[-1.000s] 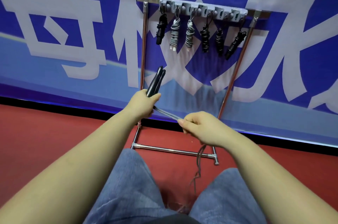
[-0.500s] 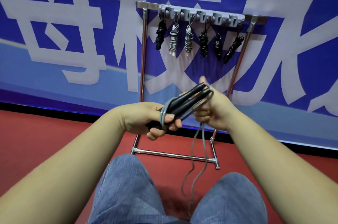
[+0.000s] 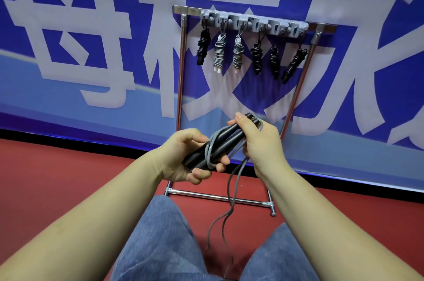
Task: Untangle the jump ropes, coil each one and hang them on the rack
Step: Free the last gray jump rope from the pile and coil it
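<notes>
My left hand (image 3: 183,161) grips the lower ends of two black jump rope handles (image 3: 226,140) held side by side. A loop of grey cord (image 3: 212,150) is wrapped around them. My right hand (image 3: 257,140) holds the handles' upper ends, its fingers curled over the cord there. The rest of the cord (image 3: 231,200) hangs down between my knees toward the floor. Ahead stands the metal rack (image 3: 181,69) with a grey hook bar (image 3: 252,23) on top. Several coiled ropes hang from it, black ones (image 3: 203,48) and grey-white ones (image 3: 219,52).
A blue banner with large white characters (image 3: 91,51) covers the wall behind the rack. The floor (image 3: 46,177) is red. My knees in blue jeans (image 3: 160,235) fill the bottom of the view. The rack's base bar (image 3: 218,198) lies on the floor just ahead.
The handles have tilted from upright to slanting across. My right hand moved from pulling the cord sideways to the handles' top, laying a loop of cord around them.
</notes>
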A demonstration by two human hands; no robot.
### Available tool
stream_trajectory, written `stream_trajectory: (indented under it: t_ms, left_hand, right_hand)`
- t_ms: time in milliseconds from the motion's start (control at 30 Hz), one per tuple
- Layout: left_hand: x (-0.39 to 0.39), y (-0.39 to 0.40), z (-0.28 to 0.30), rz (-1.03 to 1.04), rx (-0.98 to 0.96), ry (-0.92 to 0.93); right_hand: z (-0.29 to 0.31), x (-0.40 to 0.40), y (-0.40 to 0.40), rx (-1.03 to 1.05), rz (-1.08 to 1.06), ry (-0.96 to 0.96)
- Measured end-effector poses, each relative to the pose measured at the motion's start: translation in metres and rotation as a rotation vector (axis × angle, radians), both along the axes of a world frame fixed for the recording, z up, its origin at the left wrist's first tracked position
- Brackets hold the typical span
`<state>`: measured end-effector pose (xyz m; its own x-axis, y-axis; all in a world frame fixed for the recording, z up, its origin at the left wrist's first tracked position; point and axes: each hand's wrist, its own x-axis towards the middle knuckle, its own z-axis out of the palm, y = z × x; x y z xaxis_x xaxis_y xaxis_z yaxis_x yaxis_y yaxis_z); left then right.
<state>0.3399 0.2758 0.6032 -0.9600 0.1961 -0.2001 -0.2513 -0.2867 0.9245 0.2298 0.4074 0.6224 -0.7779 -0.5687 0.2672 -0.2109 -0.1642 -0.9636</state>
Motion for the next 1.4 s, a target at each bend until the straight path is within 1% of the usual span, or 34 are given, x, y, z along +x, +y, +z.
stream_trajectory:
  t_ms: [33,100,133,167,233,333,400,467,567,600,667,733,767,867,900,967,1000,1067,1100,1200,1267,1333,1400]
  left_hand:
    - [0.0,0.002,0.001,0.022,-0.069,0.011]
    - [0.0,0.009,0.004,0.11,-0.265,0.015]
    - [0.001,0.011,0.006,0.153,-0.324,0.018]
    - [0.001,0.013,0.009,0.193,-0.342,0.031]
    - [0.0,0.012,0.012,0.348,-0.319,0.099]
    - [-0.003,0.013,0.009,0.771,-0.262,0.27]
    - [-0.008,0.021,0.001,0.987,-0.293,0.355]
    - [-0.013,0.032,-0.009,1.134,-0.333,0.381]
    - [-0.02,0.045,-0.012,1.228,-0.208,0.413]
    - [-0.021,0.045,-0.01,1.239,-0.188,0.427]
    - [-0.021,0.044,-0.005,1.248,-0.214,0.451]
    - [-0.021,0.041,0.0,1.258,-0.246,0.463]
    - [-0.022,0.04,0.004,1.265,-0.26,0.466]
    - [-0.024,0.032,0.016,1.296,-0.355,0.455]
    - [-0.025,0.028,0.019,1.298,-0.415,0.448]
    - [-0.023,0.019,0.023,1.273,-0.597,0.422]
    - [-0.021,0.013,0.022,1.259,-0.742,0.385]
    - [-0.016,0.003,0.019,1.219,-1.042,0.252]
    - [-0.014,0.0,0.017,1.2,-1.13,0.19]
    - [-0.014,0.0,0.013,1.161,-1.252,0.073]
    - [-0.016,0.001,0.015,1.083,-1.338,0.021]
    - [-0.015,0.001,0.018,0.894,-1.428,0.027]
    - [-0.01,0.001,0.022,0.693,-1.43,0.087]
  right_hand:
    - [-0.001,0.0,0.0,0.003,-0.013,0.015]
    - [0.0,0.0,-0.001,0.006,-0.039,0.029]
    - [0.001,0.0,-0.001,0.001,-0.05,0.028]
    - [0.002,0.001,-0.002,-0.013,-0.057,0.02]
    - [0.007,0.001,-0.002,-0.062,-0.076,-0.02]
    - [0.015,0.002,-0.004,-0.122,-0.101,-0.138]
    - [0.018,0.004,-0.007,-0.148,-0.118,-0.225]
    - [0.019,0.007,-0.012,-0.177,-0.129,-0.284]
    - [0.022,0.009,-0.015,-0.195,-0.121,-0.331]
    - [0.022,0.007,-0.015,-0.186,-0.107,-0.345]
    - [0.019,0.003,-0.013,-0.145,-0.06,-0.361]
    - [0.012,0.003,-0.011,-0.071,-0.011,-0.318]
    - [0.007,0.005,-0.01,-0.013,0.008,-0.231]
    - [-0.014,0.022,-0.006,0.262,0.11,0.293]
    - [-0.021,0.028,-0.005,0.352,0.161,0.425]
    - [-0.028,0.036,-0.003,0.485,0.228,0.56]
    - [-0.027,0.036,-0.003,0.516,0.24,0.597]
    - [-0.019,0.037,-0.001,0.523,0.259,0.656]
    - [-0.015,0.038,0.001,0.521,0.273,0.68]
    - [-0.003,0.036,0.004,0.588,0.245,0.812]
    - [0.007,0.031,0.005,0.646,0.172,0.934]
    - [0.015,0.019,0.005,0.649,0.108,1.02]
    - [0.017,0.007,0.005,0.603,0.091,1.016]
